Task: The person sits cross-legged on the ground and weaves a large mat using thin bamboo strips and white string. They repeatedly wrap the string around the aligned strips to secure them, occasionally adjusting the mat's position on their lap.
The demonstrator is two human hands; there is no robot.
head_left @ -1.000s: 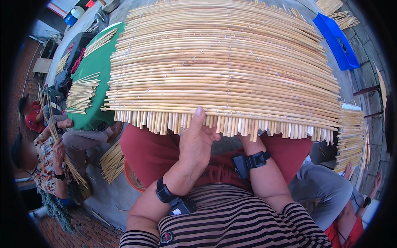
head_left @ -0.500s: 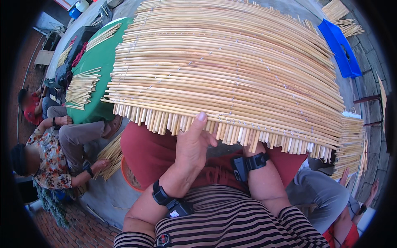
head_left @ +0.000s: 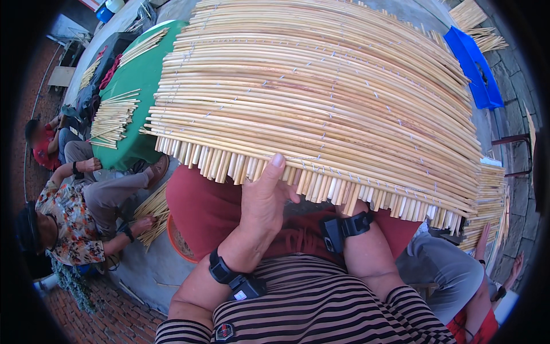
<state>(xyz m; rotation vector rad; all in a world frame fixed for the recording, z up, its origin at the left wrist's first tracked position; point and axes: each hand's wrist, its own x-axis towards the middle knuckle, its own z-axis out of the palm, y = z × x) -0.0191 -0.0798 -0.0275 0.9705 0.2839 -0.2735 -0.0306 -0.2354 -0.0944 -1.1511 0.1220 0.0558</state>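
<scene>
A large mat of pale straw-coloured reed stalks (head_left: 321,86), laid side by side and stitched with white thread, spreads over my lap and beyond. Below its near edge stick out the cut ends of a second layer of stalks (head_left: 309,186) that run crosswise. My left hand (head_left: 263,192) grips this near edge, thumb on top and the other fingers curled underneath. Under the mat, right of my left hand, my right hand is hidden; just the forearm (head_left: 369,252) and its black wrist strap show.
At the left, a green-covered surface (head_left: 150,74) bears loose bundles of stalks (head_left: 114,117). A co-worker in a flowered shirt (head_left: 69,229) holds more stalks beside an orange-rimmed basin (head_left: 175,243). A blue crate (head_left: 472,66) stands far right. Another person's grey-trousered leg (head_left: 444,258) is close by at right.
The mat has tipped slightly: its left end sits a little higher and its right end a little lower. My left hand keeps its hold on the near edge.
</scene>
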